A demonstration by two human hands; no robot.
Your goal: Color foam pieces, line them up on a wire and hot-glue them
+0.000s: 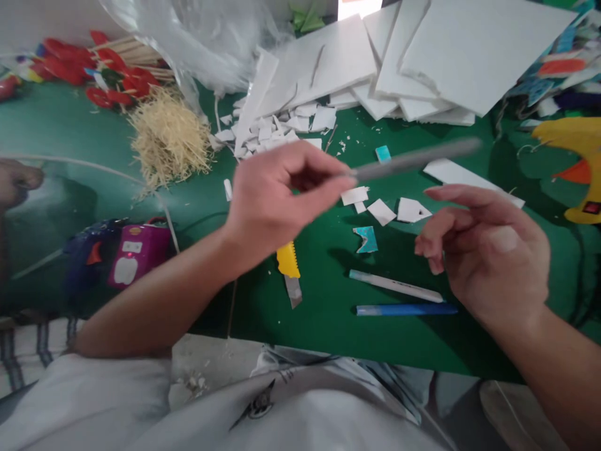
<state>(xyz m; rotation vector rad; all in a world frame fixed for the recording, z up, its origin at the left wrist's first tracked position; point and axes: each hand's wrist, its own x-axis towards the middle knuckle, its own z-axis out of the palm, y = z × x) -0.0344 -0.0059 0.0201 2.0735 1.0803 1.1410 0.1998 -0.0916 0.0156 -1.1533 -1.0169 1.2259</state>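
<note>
My left hand pinches one end of a long thin grey strip, blurred by motion, which points to the right above the table. To its right, my right hand is raised with its fingers apart and bent, holding nothing. A yellow cutter with its blade out lies below my left hand. Near my right hand are a white pen and a blue pen. Small white foam pieces and a turquoise piece lie between my hands.
White foam sheets and scraps sit at the back, beside a clear plastic bag. Straw-like shreds, red items and a magenta box are left. A yellow glue gun stands right. Another person's hand shows far left.
</note>
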